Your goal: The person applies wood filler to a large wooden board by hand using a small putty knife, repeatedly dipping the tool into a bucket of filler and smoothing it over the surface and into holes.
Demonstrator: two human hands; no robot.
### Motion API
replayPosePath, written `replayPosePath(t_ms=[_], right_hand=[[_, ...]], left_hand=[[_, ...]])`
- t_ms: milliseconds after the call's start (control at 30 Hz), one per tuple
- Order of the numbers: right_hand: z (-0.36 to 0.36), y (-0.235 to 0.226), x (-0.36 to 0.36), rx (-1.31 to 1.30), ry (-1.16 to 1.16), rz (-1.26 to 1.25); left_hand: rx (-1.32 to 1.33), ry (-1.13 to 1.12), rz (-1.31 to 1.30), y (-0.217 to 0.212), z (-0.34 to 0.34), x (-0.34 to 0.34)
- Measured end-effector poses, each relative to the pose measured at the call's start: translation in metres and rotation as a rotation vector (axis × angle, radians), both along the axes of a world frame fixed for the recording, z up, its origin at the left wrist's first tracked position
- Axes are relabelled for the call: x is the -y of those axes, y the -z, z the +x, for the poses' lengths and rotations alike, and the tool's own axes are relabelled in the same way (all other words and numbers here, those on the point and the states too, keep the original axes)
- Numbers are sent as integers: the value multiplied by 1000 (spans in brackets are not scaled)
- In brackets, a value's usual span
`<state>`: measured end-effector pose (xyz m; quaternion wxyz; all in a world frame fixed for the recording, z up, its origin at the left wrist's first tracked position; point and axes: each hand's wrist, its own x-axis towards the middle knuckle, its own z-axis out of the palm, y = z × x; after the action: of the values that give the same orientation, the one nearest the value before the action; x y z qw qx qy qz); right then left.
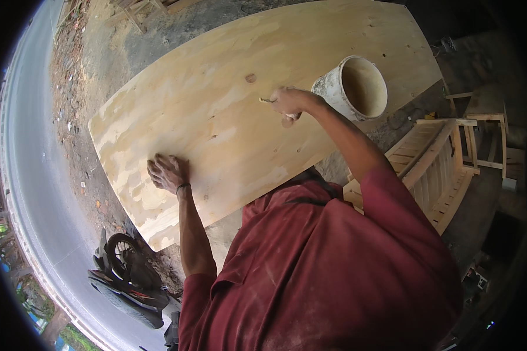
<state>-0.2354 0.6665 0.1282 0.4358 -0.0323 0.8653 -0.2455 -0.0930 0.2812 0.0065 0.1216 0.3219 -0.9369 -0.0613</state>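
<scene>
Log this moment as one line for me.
left hand: fingers spread on wooden board | right hand: over board, grip unclear | whitish bucket: on board, right of right hand

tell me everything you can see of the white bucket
The white bucket looks like plastic, round and open-topped, its outside smudged and its inside stained tan. No lid shows. It appears to sit on the wooden board, right of the right hand, mouth facing the camera. The right forearm passes close; whether they touch is unclear.
</scene>
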Motion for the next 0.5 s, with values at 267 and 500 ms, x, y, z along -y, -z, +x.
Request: replayPosePath(t_ms=[267,500], right_hand=[[84,-174,-144,-424,543,23],[71,-134,-201,-490,283,305]], left_hand=[[20,-53,12,8,6,11],[-437,589,612,-54,-62,-131]])
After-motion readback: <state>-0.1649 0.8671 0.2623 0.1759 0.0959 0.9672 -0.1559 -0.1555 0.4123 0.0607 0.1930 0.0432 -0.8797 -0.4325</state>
